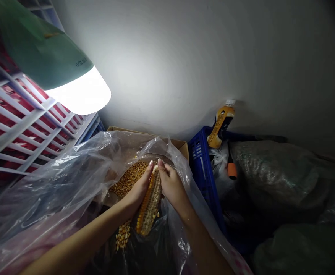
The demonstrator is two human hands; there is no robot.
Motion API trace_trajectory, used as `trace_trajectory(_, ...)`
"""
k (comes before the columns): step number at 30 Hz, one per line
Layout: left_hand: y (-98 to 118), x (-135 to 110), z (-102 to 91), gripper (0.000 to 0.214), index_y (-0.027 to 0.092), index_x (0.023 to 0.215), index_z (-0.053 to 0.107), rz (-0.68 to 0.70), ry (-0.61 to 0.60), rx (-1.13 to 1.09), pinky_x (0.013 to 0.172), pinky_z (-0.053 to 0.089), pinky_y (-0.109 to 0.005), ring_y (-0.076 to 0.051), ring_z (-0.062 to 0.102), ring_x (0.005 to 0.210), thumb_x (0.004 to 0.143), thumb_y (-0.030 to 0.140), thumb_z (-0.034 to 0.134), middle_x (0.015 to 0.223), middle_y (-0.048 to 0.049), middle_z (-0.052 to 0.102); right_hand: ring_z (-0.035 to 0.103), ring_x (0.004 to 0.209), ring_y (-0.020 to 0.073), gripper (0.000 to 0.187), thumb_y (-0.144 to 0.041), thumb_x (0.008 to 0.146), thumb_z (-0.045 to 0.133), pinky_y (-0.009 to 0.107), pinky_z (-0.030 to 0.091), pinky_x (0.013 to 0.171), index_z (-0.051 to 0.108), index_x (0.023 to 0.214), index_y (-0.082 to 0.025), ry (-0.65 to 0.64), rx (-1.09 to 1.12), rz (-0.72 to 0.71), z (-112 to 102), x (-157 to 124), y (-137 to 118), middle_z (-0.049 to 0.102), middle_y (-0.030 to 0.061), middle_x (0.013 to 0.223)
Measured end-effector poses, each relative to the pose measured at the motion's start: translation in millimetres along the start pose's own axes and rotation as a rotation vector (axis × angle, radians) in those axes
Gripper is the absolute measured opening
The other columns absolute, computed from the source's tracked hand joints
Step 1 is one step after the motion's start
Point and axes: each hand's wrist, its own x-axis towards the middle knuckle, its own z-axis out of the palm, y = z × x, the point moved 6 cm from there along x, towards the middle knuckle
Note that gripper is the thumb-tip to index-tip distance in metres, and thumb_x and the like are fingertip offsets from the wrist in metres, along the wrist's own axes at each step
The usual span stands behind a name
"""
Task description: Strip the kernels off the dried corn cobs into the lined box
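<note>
Between my two hands is a corn cob (151, 206), partly stripped, with a row of yellow kernels along its left side and bare pale core on the right. My left hand (141, 187) grips it from the left, thumb along the top end. On the other side my right hand (171, 183) closes round the upper part, its thumb close to the left thumb. Loose corn kernels (130, 177) lie heaped beyond the left hand, and a smaller cluster sits below the left wrist. A clear plastic bag (89, 160) spreads open beneath, lining a cardboard box (183, 148).
A lit green lamp (81, 89) hangs at upper left before a white plastic crate (21, 126). To the right stands a blue basket (203, 164) with a drink bottle (221, 126) and an orange-handled object (232, 170). Dark sacks (279, 172) lie farther right, and a wall rises behind.
</note>
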Motion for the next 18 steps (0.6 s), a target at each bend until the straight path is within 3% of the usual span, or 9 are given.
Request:
trace_trajectory(5,-5.4,5.3,-1.8,0.061,0.017,0.095,0.068,-0.071,-0.017,-0.035,0.053,0.049,-0.029,-0.019,0.062,0.054,0.078,0.069,0.042,0.062,-0.0052,0.067,0.049,0.057,0.0143,0.05,-0.067,0.083,0.037,0.023,0.034,0.052,0.045,0.064,-0.022,0.08,-0.135,-0.081,-8.1,-2.4,-6.4,0.048,-0.0035,0.057)
trace_trajectory(11,18.7,6.3,-3.0,0.043,0.018,0.085,0.071,0.412,0.01,0.248,0.084,0.044,-0.027,-0.023,0.061,0.086,0.08,0.055,0.05,0.082,-0.0049,0.071,0.059,0.07,0.0202,0.04,-0.055,0.09,0.035,0.027,0.034,0.057,0.053,0.077,-0.022,0.145,-0.314,-0.07,-7.9,-8.4,-13.2,0.065,0.0032,0.074)
trace_trajectory(14,17.9,3.2,-5.3,0.04,0.017,0.073,0.07,0.475,0.042,0.354,0.077,0.043,-0.026,-0.023,0.058,0.081,0.083,0.048,0.046,0.077,-0.005,0.069,0.061,0.069,0.0219,0.041,-0.055,0.091,0.033,0.028,0.033,0.057,0.054,0.077,-0.023,0.178,-0.395,-0.091,-3.9,-10.4,-15.9,0.067,0.0043,0.074)
trace_trajectory(18,15.9,2.4,-8.7,0.04,0.017,0.057,0.06,0.496,0.067,0.524,0.06,0.039,-0.024,-0.018,0.05,0.06,0.084,0.043,0.044,0.06,-0.0033,0.061,0.059,0.062,0.0205,0.044,-0.063,0.084,0.042,0.027,0.031,0.055,0.058,0.077,-0.023,0.233,-0.421,-0.149,-3.2,-11.6,-20.1,0.066,0.0028,0.067)
